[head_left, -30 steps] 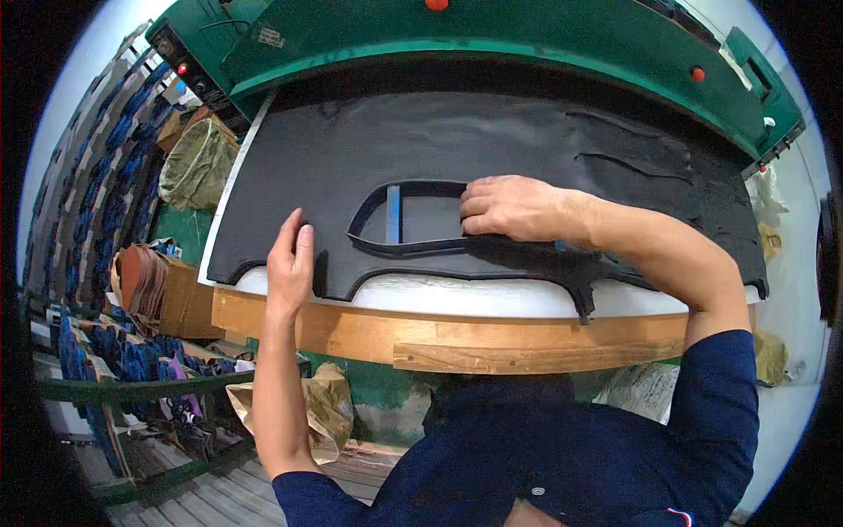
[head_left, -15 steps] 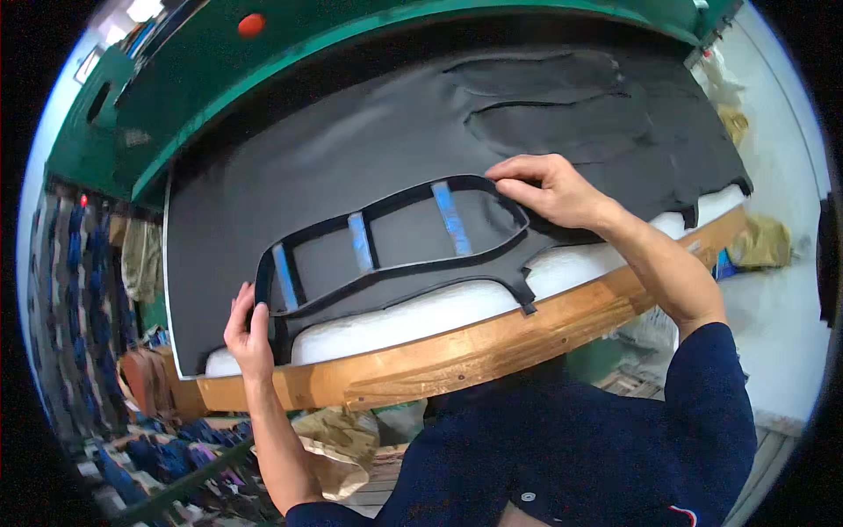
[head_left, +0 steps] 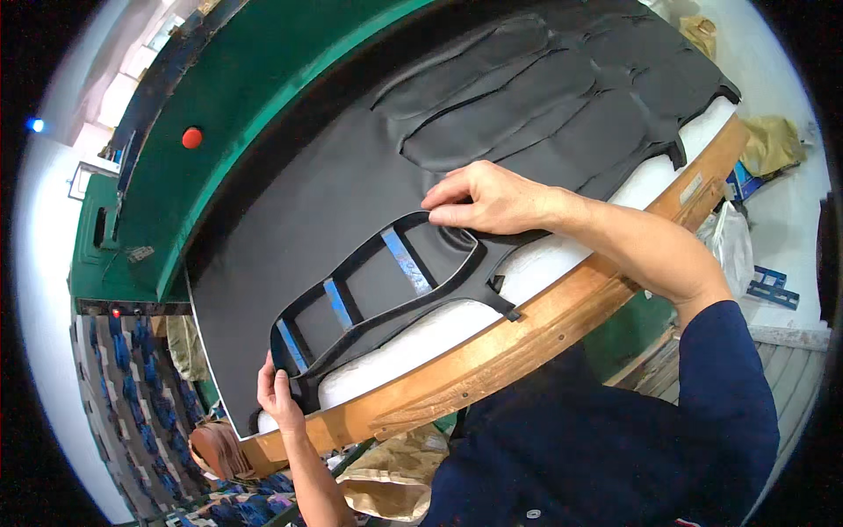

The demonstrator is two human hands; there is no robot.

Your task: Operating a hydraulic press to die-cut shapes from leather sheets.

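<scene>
A sole-shaped cutting die (head_left: 406, 262), a dark metal band with three blue-marked crossbars, lies on a sheet of black leather-like material (head_left: 290, 237). My left hand (head_left: 279, 397) grips its narrower near-left end, with fingers and thumb on the band. At the wider far-right end, my right hand (head_left: 487, 202) pinches the band between thumb and fingers. The die sits close to the sheet's ragged front edge, where earlier cutouts leave curved gaps. White board (head_left: 369, 378) shows through those gaps.
A wooden rail (head_left: 492, 373) runs along the front. Behind stands a green machine body (head_left: 211, 193) with a red button (head_left: 192, 137). Slits and folds mark the sheet's right part. Brown bags (head_left: 773, 145) and a white plastic bag (head_left: 731, 246) lie at right.
My view has tilted and turned, so the table appears steeper and the scene shifts. Both hands stay on the ends of the die. Whether the die slid on the sheet is hard to tell.
</scene>
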